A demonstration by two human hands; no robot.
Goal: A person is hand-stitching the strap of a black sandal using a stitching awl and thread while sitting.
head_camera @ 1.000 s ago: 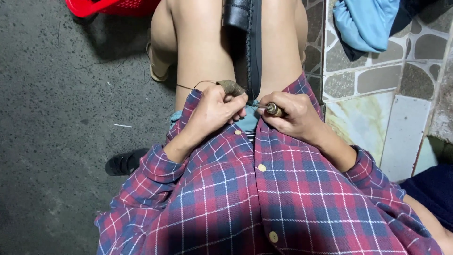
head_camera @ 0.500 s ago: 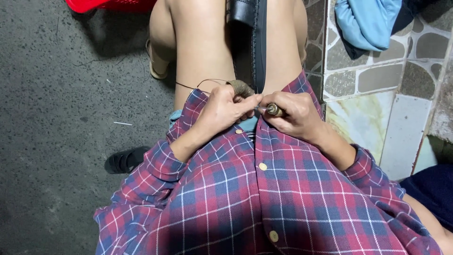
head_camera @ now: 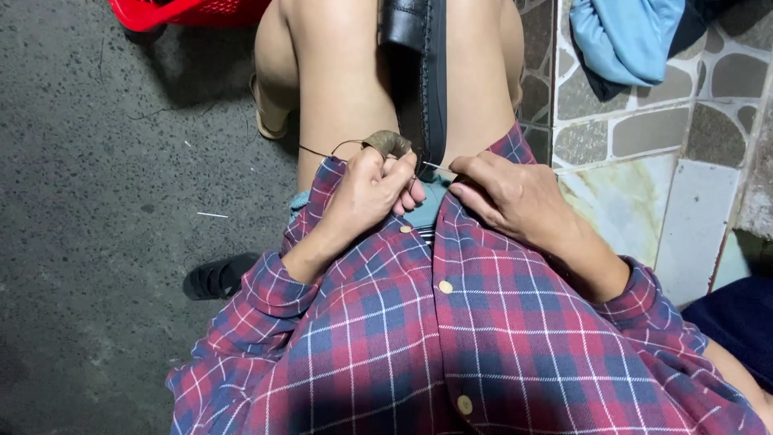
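My left hand [head_camera: 366, 193] is closed on a dark thread [head_camera: 322, 151] that loops out to the left, and a brown leather guard [head_camera: 389, 143] sits on one fingertip. My right hand [head_camera: 515, 197] lies close beside it with its fingers curled. A thin metal needle [head_camera: 435, 167] spans the gap between the two hands, pinched at the right fingertips. Both hands hover over the hem of my red and blue plaid shirt [head_camera: 451, 338]. A black leather piece [head_camera: 415, 64] stands upright between my bare knees just beyond the hands.
A red plastic basket [head_camera: 193, 12] stands at the top left on the dark concrete floor [head_camera: 97, 201]. A black sandal [head_camera: 217, 278] lies at my left. A stone-tiled wall [head_camera: 644, 161] rises on the right with blue cloth [head_camera: 624, 40] draped on it.
The small brown-handled tool seen in my right hand earlier is hidden now. My left hand has drawn the thread slightly leftward, and both hands have shifted a little lower.
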